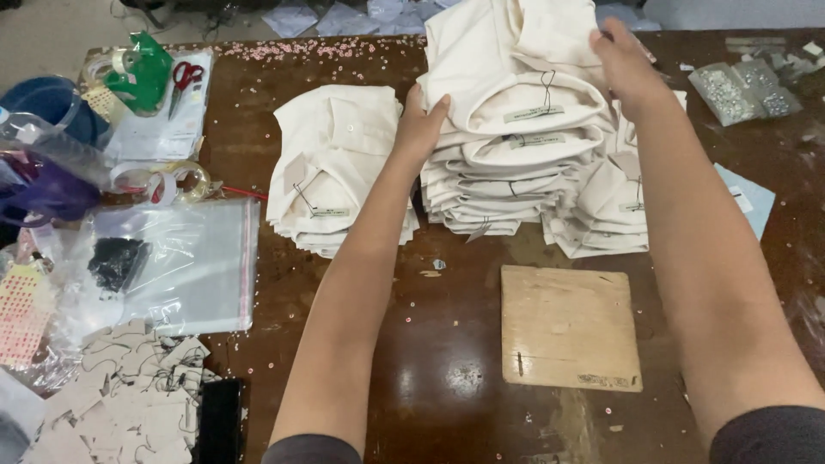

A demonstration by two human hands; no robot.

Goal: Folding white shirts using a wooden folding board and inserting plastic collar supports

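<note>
Folded cream shirts stand in a tall stack at the back of the worktop, left hand pressed flat on its side, right hand open on top, and an uneven push could topple it onto the smaller pile.

The counter is dark glossy brown, speckled with tiny pale pink dots; the tall stack of folded shirts is plain cream, with small beige tags on black strings; the shorter pile of shirts beside it is the same cream; the square wooden board is light tan; the scissors have red handles; the tape dispenser is bright green; the plastic bag is clear with a thin red edge, and a black item shows inside; the cardboard tags are pale beige; the sleeves at both arms are dark grey.
</note>
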